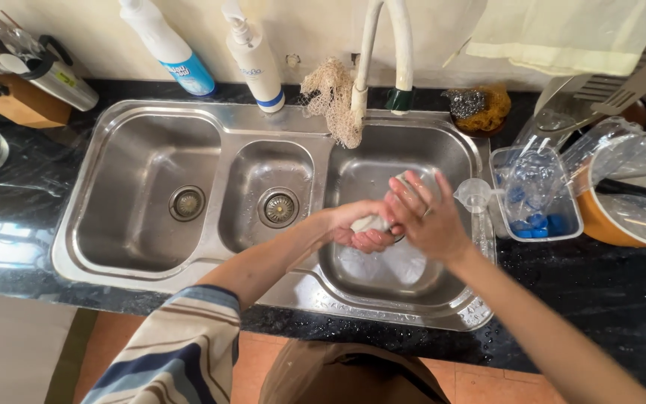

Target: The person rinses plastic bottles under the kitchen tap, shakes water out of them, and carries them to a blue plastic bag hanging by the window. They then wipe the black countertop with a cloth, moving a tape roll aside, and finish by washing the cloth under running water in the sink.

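We cup our left hand under a small white object, fingers clamped | right hand fingers together rubbing it, over right basin | risk: wet grip slips, object drops toward drain | funnel at 3 o'clock may get knocked

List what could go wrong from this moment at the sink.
1. The small white object sits pressed between the left hand and right hand over the right basin; with wet hands it might slip and drop in.
2. The small clear funnel stands on the sink edge close beside the right hand; a sideways move could knock it over.
3. Water drops on the black counter suggest splashing may spread further.
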